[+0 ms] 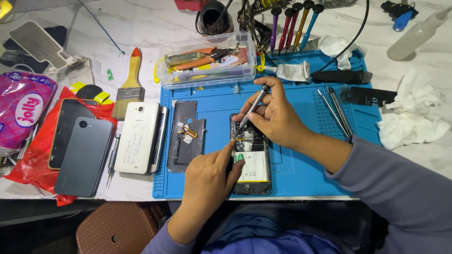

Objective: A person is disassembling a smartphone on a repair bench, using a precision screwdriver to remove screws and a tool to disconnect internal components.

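Note:
An opened black phone [254, 171] lies face down on a blue work mat [306, 150], its white battery and circuit board exposed. My right hand [275, 117] grips a slim grey screwdriver [254, 106], held tilted, with the tip down on the phone's upper left part. My left hand [209, 181] rests on the phone's left edge, the index finger pressing beside the tip. The phone's removed grey back cover [186, 136] lies to the left on the mat with small parts on it.
A clear plastic box of tools [207, 61] stands at the mat's back. Tweezers [335, 110] lie at the right, crumpled tissue [412, 117] beyond. Left of the mat: a white phone [136, 136], dark phones [82, 155], a paintbrush [129, 84], a small screwdriver [113, 157].

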